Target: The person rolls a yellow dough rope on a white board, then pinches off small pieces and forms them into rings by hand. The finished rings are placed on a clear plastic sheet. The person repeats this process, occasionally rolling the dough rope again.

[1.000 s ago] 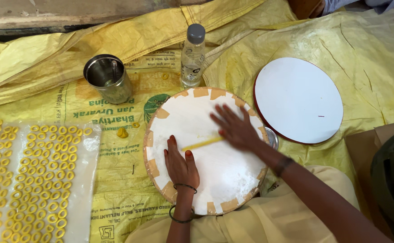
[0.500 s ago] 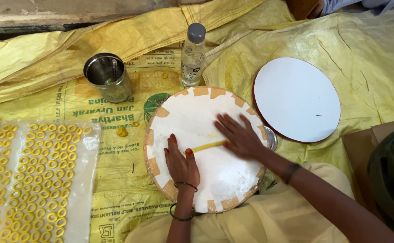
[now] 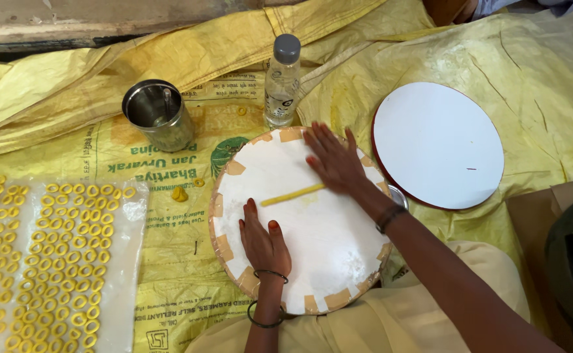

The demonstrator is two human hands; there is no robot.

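A round white board [image 3: 326,242] with brown tape patches round its rim lies on my lap. On it is a thin yellow dough rope [image 3: 288,195]. My right hand [image 3: 333,161] lies flat on the board with fingers spread, its palm over the rope's right end. My left hand [image 3: 263,240] rests flat on the board's near left part, just below the rope, holding nothing.
A second round white board [image 3: 437,144] lies to the right on yellow sacking. A steel cup [image 3: 156,114] and a clear plastic bottle [image 3: 281,81] stand behind the board. Several yellow dough rings [image 3: 44,248] cover a clear sheet at left. A small dough lump [image 3: 180,193] lies between.
My right hand has slid away from me across the board, rolling the yellow rope under it. The left hand has stayed in place.
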